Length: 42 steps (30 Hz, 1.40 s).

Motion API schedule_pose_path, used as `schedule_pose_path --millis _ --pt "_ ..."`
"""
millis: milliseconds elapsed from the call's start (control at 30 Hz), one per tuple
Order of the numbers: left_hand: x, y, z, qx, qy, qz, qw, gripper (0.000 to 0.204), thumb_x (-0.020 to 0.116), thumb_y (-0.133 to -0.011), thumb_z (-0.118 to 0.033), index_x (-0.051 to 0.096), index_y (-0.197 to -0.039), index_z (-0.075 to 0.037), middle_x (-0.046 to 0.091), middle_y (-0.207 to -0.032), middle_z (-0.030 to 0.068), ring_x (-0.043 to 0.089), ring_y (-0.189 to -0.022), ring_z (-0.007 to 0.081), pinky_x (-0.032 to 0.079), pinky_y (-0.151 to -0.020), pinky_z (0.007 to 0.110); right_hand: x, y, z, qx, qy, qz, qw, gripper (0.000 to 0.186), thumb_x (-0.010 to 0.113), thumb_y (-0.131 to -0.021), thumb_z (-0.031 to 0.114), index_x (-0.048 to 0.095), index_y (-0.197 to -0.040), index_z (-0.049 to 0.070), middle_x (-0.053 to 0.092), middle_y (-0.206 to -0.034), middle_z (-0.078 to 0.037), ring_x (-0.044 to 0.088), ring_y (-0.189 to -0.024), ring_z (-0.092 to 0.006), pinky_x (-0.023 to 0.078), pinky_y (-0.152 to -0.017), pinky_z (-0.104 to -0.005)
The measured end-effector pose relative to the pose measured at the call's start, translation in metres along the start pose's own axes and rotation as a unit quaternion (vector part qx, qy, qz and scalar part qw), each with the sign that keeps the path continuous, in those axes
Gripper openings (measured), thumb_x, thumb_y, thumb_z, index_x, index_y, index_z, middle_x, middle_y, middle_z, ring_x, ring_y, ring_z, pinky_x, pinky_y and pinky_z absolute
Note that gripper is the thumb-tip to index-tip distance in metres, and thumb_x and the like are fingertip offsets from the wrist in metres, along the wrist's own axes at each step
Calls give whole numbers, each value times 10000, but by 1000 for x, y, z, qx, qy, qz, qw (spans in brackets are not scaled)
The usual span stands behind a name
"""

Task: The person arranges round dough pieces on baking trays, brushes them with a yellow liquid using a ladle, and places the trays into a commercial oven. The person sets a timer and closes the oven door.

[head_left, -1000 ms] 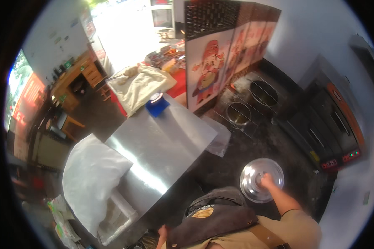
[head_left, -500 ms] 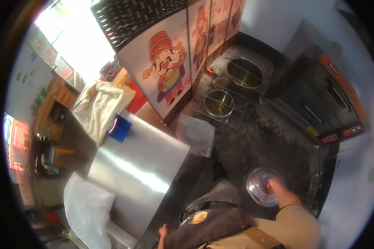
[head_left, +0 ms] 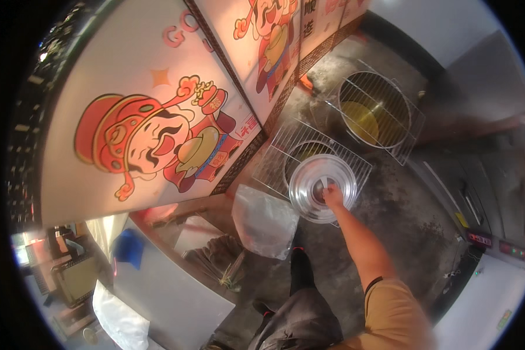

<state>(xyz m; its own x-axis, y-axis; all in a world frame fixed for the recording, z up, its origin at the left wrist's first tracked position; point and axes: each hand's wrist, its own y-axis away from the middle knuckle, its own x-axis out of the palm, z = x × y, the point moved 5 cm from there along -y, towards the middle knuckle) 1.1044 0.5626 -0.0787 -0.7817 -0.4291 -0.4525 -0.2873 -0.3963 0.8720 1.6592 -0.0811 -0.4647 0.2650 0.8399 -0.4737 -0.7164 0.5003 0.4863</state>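
Note:
My right hand (head_left: 332,196), with the arm stretched forward, is closed around the knob of a round, shiny metal pot lid (head_left: 304,197). From above, the lid covers part of the smaller pot (head_left: 287,169), which stands on the floor under a wire rack (head_left: 279,139). Whether lid and rack touch, I cannot tell. Farther off to the right is a larger pot (head_left: 398,140) with yellowish liquid, also with a wire rack (head_left: 415,133) across its top. My left hand is out of view.
A folding screen (head_left: 134,204) with cartoon figures rises on the left. Below it stand a metal table (head_left: 181,297) with a blue item (head_left: 128,248), and a clear plastic bag (head_left: 262,224). A dark oven (head_left: 449,181) stands at the right, beside a white cabinet (head_left: 484,297).
My right hand has carried the lid forward and left, from beside my body to above the smaller pot. The view has shifted closer to the screen and pots. My left hand has left the picture.

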Motion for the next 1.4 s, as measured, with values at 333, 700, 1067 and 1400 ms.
schedule_pose_path --millis 333,700,1067,1400 --pt "4 35 -47 -15 -89 34 995 551 604 -971 -509 612 -1381 -141 728 -863 256 696 -749 461 528 -668 593 52 -85 42 -25 73 39 996 256 686 -913 124 722 -1150 34 780 -984 -149 757 -875 -281 594 -824 -395" --pt "8 26 -76 52 -117 33 991 583 635 -939 -509 632 -1299 -50 733 -855 250 709 -764 463 551 -681 575 26 -42 47 -81 204 -43 975 332 659 -887 144 695 -1212 89 655 -1231 -202 665 -1101 -396 541 -985 -484" --pt "46 -50 -102 232 -93 -214 944 666 697 -886 -494 635 -1344 -14 761 -913 242 740 -898 430 571 -792 527 -55 256 -69 -41 344 322 881 532 541 -990 506 749 -1141 40 696 -1280 -215 618 -1245 -403 492 -1051 -526" --pt "78 -60 -219 196 639 34 743 309 722 -972 -318 719 -1016 -12 761 -922 102 722 -779 155 578 -647 318 -121 515 -84 -53 184 313 930 522 638 -946 578 808 -1028 92 790 -924 -117 768 -842 -219 569 -787 -378"
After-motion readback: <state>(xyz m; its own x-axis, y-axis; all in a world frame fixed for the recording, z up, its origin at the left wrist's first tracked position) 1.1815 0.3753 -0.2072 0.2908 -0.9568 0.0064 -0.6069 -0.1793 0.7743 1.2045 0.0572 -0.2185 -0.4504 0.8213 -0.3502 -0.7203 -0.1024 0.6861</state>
